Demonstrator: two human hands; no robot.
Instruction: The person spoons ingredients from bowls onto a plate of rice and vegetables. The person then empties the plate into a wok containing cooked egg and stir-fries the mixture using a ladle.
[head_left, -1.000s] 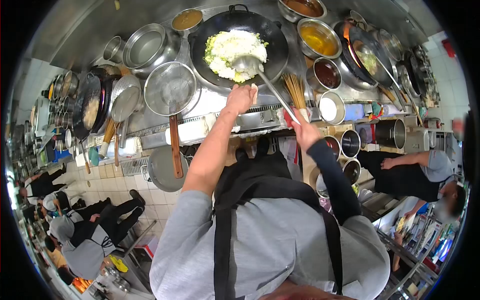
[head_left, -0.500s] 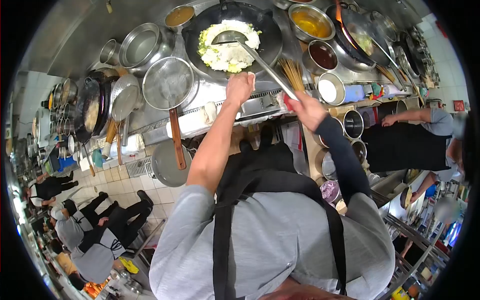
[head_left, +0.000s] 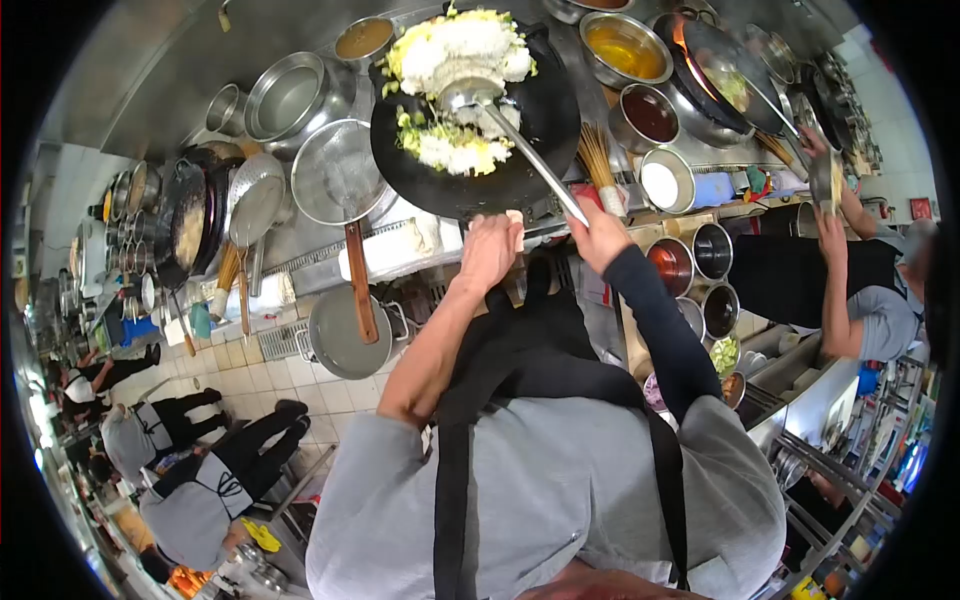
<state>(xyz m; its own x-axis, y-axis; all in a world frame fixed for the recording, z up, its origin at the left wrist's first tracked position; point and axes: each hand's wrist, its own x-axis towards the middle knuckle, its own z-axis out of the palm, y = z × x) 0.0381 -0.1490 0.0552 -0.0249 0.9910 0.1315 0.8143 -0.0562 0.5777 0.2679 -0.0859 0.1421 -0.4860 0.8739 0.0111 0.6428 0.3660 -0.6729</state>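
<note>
In the head view, the left hand (head_left: 488, 250) is at the centre, curled closed on a pale cloth (head_left: 516, 229) at the wok's near edge; its fingers hide whatever lies beneath. The right hand (head_left: 598, 237), just right of it, is wrapped firmly round the upper end of a metal ladle (head_left: 540, 163), whose handle slants toward the upper left.

The black wok (head_left: 548, 115) fills the upper middle of the frame. Its rice mixture (head_left: 458, 50), white with yellow and green bits, shows as a large mound toward the top and a smaller patch below, with the ladle's bowl between them.

Left of the wok is a round mesh strainer (head_left: 338, 172) with a wooden handle. To the right are a bamboo brush (head_left: 596, 158), a steel bowl (head_left: 627, 80) of yellow liquid and a pot of dark red sauce (head_left: 648, 110). At the right edge, another person (head_left: 870, 285) holds up a small pan (head_left: 822, 180).
</note>
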